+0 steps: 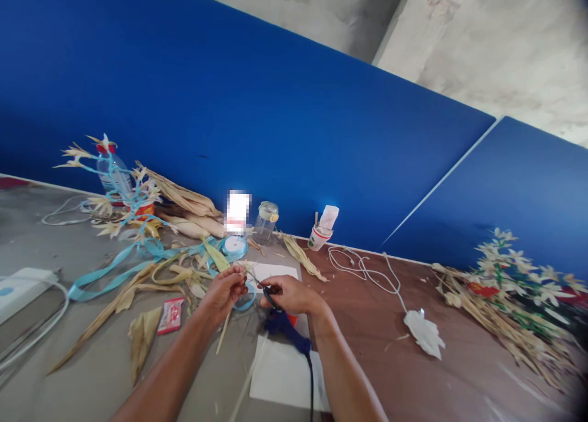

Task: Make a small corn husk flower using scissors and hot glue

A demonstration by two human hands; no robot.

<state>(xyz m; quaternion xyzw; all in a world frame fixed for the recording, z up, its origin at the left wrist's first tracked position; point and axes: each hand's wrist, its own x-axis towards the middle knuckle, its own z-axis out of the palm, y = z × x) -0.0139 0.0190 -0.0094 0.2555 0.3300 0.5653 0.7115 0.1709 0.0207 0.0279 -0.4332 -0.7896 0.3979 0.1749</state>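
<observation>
My left hand [227, 292] is closed in a pinch on a thin straw-like stem, with a pale stick [223, 333] showing below it. In my right hand [290, 296] is a pair of scissors [271, 297] with dark handles. The blades point left toward my left fingertips; whether they touch the stem is too small to tell. Beneath my right hand lies a dark blue glue gun [289, 331] with a black cord, over white paper [280, 373]. Light blue ribbon [247, 299] loops just behind my left fingers, and the ribbon roll [234, 248] lies farther back.
Dried corn husks [188, 220] and a red packet [170, 315] lie left. A glass jar [265, 223], a paper cup [319, 237] and a lit screen [237, 211] stand by the blue partition [285, 122]. White cable [367, 272] and husk flowers [519, 263] are right.
</observation>
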